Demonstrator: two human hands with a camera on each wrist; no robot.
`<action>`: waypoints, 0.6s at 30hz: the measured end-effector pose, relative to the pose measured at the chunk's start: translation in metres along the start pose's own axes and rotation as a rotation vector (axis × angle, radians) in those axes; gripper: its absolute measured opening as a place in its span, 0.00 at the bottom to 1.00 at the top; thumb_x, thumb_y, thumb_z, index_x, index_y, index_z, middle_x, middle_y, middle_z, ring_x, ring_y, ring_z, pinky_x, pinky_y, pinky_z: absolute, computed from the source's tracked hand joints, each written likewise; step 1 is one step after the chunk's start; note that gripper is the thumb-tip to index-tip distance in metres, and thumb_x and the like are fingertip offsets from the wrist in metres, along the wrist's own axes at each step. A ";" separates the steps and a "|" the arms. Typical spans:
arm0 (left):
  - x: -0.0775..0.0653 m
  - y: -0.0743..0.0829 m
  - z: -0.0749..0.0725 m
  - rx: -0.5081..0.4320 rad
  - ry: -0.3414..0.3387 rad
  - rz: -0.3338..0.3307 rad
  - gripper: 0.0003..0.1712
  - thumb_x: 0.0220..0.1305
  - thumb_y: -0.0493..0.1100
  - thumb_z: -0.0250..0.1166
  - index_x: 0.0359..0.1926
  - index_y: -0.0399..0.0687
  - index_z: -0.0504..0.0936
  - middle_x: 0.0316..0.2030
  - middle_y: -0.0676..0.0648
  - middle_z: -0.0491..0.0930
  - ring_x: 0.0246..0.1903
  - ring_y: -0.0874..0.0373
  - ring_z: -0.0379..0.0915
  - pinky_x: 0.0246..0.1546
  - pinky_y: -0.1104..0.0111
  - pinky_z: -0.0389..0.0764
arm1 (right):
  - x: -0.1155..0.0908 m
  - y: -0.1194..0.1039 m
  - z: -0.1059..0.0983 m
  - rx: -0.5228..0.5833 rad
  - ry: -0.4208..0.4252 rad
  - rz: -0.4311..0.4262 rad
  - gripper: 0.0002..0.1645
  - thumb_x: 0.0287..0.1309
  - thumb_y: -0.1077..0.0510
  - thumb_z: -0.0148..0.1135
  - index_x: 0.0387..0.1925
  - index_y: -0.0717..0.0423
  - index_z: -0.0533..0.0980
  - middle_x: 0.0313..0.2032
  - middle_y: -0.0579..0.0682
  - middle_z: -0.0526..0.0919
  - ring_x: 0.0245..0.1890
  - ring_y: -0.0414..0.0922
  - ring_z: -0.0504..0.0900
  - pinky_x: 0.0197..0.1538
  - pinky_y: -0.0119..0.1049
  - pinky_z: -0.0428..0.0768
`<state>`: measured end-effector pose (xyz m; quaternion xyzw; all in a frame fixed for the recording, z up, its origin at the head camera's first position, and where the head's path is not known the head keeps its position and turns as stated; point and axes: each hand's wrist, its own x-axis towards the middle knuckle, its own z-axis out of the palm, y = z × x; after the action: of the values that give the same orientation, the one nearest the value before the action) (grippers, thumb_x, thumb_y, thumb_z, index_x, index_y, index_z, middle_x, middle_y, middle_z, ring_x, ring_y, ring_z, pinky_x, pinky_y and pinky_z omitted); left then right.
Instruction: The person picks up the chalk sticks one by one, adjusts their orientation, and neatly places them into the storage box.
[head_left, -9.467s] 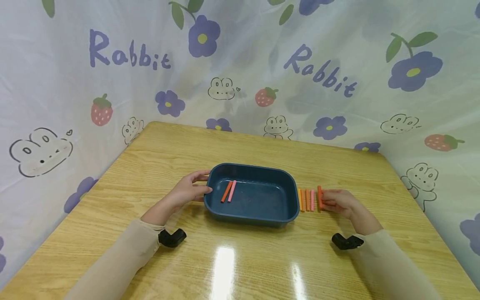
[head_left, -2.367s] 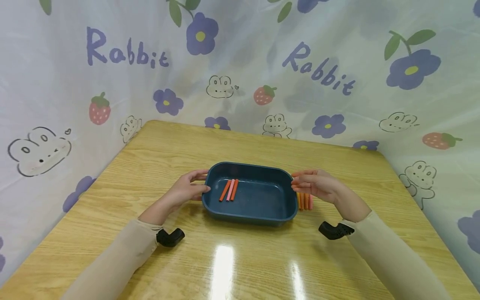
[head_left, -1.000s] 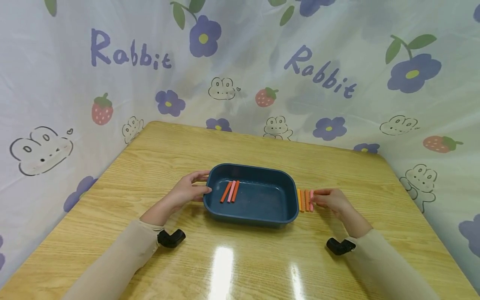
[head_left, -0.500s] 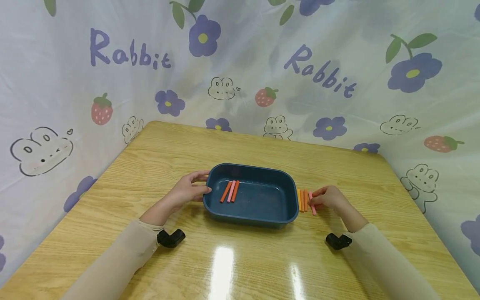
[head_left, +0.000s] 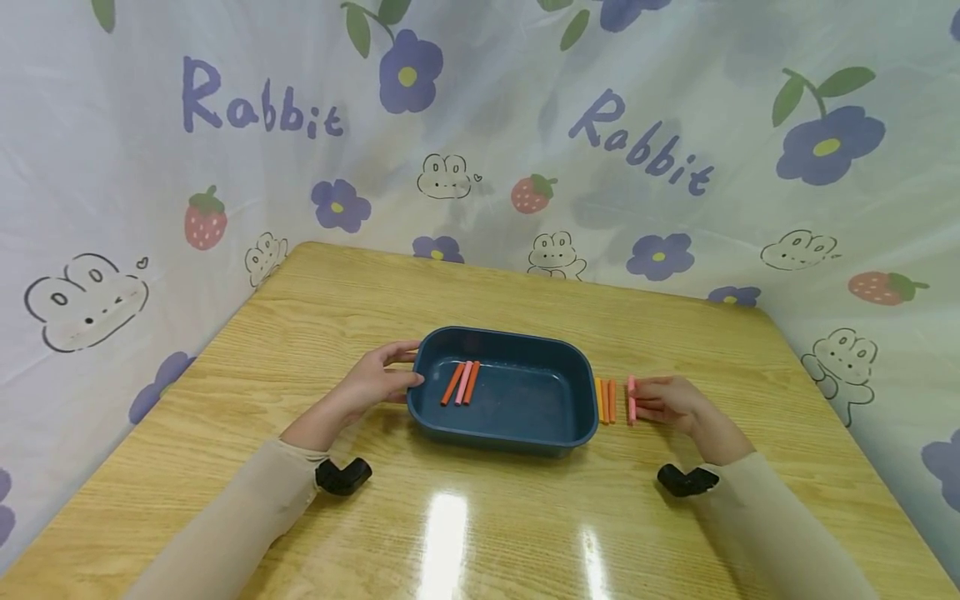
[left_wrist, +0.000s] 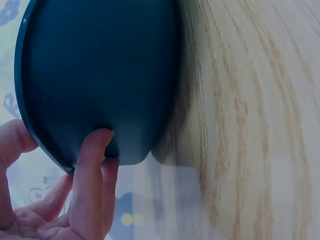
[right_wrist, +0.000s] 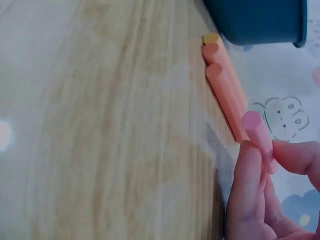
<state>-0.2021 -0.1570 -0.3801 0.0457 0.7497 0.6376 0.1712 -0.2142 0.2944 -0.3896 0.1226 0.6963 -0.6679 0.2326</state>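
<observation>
Right hand (head_left: 677, 404), right of centre, pinches pink stick (head_left: 632, 403); left hand (head_left: 370, 384), left of centre, grips dark-blue box (head_left: 525, 406) by rim.

Our tray (head_left: 517, 404) is dark blue, our sticks (right_wrist: 259, 131) red, pink, orange and yellow; we see yellow-brown grain on the counter (head_left: 337, 292) and, beyond its far edge, white cloth (head_left: 487, 100) with purple flowers (head_left: 408, 77).

Site: indoor tabletop station. A wood-grain table (head_left: 517, 508) adjoins creased white sheeting (head_left: 487, 100) — printed with rabbits (head_left: 444, 178), strawberries (head_left: 206, 222) and purple flowers (head_left: 411, 72) — which conceals the room; its type cannot be determined.
</observation>
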 end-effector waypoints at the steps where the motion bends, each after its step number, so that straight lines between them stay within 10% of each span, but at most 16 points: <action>1: 0.000 0.000 0.000 -0.002 0.002 -0.002 0.36 0.61 0.33 0.60 0.69 0.43 0.58 0.62 0.34 0.60 0.49 0.40 0.73 0.39 0.60 0.81 | -0.001 0.000 -0.001 0.034 -0.018 0.002 0.34 0.62 0.66 0.54 0.64 0.78 0.52 0.33 0.48 0.81 0.34 0.41 0.81 0.45 0.36 0.80; 9: 0.001 -0.001 0.000 -0.008 0.003 0.000 0.36 0.61 0.33 0.60 0.69 0.43 0.58 0.62 0.34 0.60 0.49 0.40 0.73 0.39 0.60 0.81 | -0.005 -0.005 -0.004 0.208 -0.097 -0.009 0.09 0.64 0.66 0.52 0.42 0.61 0.77 0.36 0.51 0.81 0.38 0.44 0.82 0.47 0.35 0.79; 18: 0.001 -0.001 -0.001 -0.003 -0.006 0.015 0.37 0.61 0.34 0.60 0.69 0.41 0.57 0.62 0.33 0.59 0.50 0.40 0.72 0.39 0.60 0.81 | -0.006 -0.023 0.006 0.246 -0.119 -0.032 0.11 0.66 0.66 0.49 0.34 0.58 0.78 0.37 0.51 0.78 0.38 0.43 0.81 0.47 0.34 0.79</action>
<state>-0.2027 -0.1578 -0.3813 0.0531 0.7477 0.6401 0.1685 -0.2193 0.2880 -0.3668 0.0992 0.5960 -0.7580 0.2458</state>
